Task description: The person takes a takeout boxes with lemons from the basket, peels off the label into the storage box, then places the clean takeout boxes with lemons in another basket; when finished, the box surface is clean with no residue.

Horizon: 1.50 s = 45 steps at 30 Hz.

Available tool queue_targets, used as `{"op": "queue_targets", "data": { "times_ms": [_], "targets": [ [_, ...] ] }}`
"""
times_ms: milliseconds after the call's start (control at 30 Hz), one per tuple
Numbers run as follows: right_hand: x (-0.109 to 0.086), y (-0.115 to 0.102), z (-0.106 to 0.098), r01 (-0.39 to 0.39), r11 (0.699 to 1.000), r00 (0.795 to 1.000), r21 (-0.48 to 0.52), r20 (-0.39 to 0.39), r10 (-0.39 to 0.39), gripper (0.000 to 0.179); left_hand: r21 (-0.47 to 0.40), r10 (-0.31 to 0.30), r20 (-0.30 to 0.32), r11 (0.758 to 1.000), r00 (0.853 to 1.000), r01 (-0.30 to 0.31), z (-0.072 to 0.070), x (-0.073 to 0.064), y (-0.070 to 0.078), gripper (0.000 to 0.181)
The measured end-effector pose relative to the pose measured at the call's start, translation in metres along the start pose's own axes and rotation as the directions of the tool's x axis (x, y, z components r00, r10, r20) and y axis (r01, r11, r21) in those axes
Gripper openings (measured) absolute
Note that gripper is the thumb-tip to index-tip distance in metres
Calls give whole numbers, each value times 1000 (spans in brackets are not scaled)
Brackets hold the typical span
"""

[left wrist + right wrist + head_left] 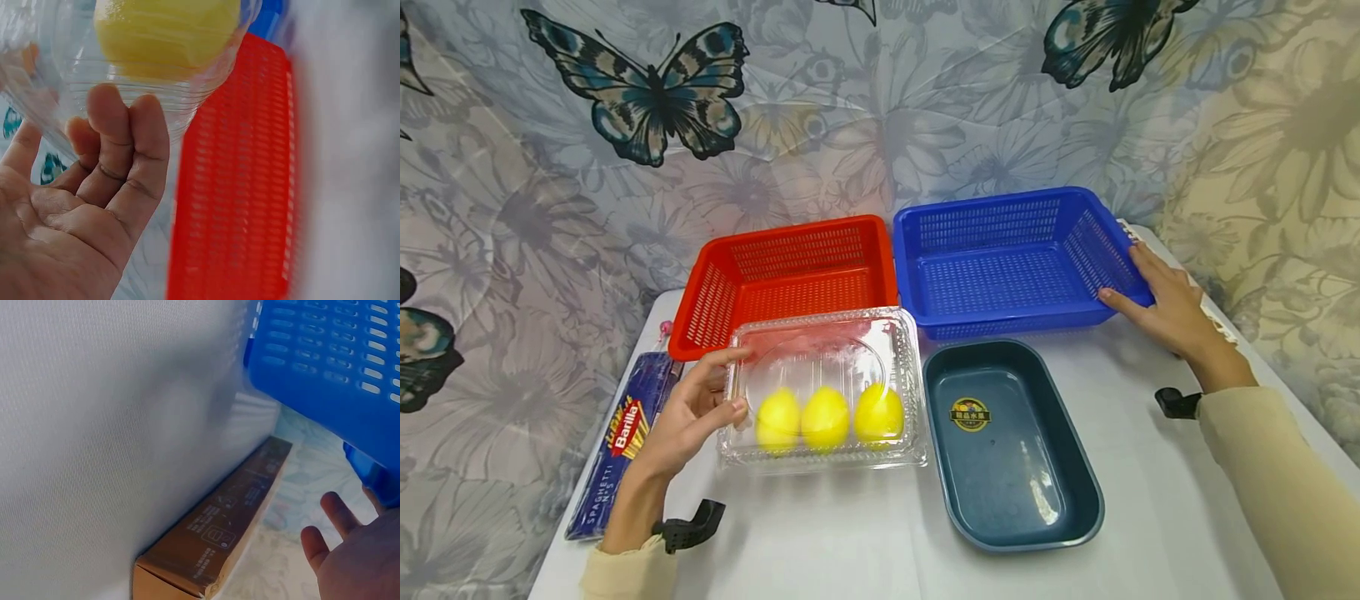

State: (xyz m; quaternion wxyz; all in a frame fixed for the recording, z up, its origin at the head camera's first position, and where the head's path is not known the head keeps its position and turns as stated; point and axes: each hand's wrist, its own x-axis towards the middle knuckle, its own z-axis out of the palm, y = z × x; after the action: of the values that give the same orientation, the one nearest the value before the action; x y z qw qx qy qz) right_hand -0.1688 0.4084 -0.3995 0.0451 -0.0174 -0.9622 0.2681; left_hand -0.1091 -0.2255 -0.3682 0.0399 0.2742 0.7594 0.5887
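Note:
Three lemons [825, 419] lie in a row inside a clear plastic clamshell box [820, 350], which is tilted above the table. My left hand [688, 408] holds the box by its left end, thumb on top and curled fingertips [107, 112] underneath. At the right end of a blue basket [1000, 267], my right hand [1176, 308] grips the rim near the front corner. Its thumb lies at the near side, and two fingers [340, 515] stand loose from the basket in the right wrist view; the others are partly hidden.
A red basket [805, 275] stands behind the clamshell box, beside the blue one. In front sits a dark teal tray [1007, 467]. A blue spaghetti pack [617, 450] lies at the left edge; a brown box [212, 531] lines the right edge.

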Motion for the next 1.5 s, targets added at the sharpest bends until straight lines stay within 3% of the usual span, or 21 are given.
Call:
{"op": "queue_targets", "data": {
  "times_ms": [133, 400, 633, 733, 1100, 1500],
  "targets": [
    [-1, 0, -1, -6, 1000, 1000, 12, 3, 6, 92, -17, 12, -6, 1000, 1000, -12, 3, 22, 10, 62],
    [-3, 0, 2, -8, 999, 1000, 46, -26, 9, 91, -51, 35, -76, 998, 996, -39, 14, 74, 22, 60],
    [-4, 0, 3, -23, 998, 999, 61, -22, 25, 92, 23, 37, -109, 999, 993, -35, 22, 113, 32, 58],
    [-5, 0, 2, -25, 998, 999, 65, -22, 27, 92, 11, 50, -105, 999, 993, -49, 27, 129, 33, 58],
    [-5, -1, 3, -3, 998, 999, 68, -42, 6, 92, -52, 81, -68, 995, 994, -85, 49, 173, 34, 56],
    [-6, -1, 0, -28, 998, 999, 63, -19, 29, 94, -70, 88, -84, 993, 993, -94, 76, 218, 36, 47]
  ]
}}
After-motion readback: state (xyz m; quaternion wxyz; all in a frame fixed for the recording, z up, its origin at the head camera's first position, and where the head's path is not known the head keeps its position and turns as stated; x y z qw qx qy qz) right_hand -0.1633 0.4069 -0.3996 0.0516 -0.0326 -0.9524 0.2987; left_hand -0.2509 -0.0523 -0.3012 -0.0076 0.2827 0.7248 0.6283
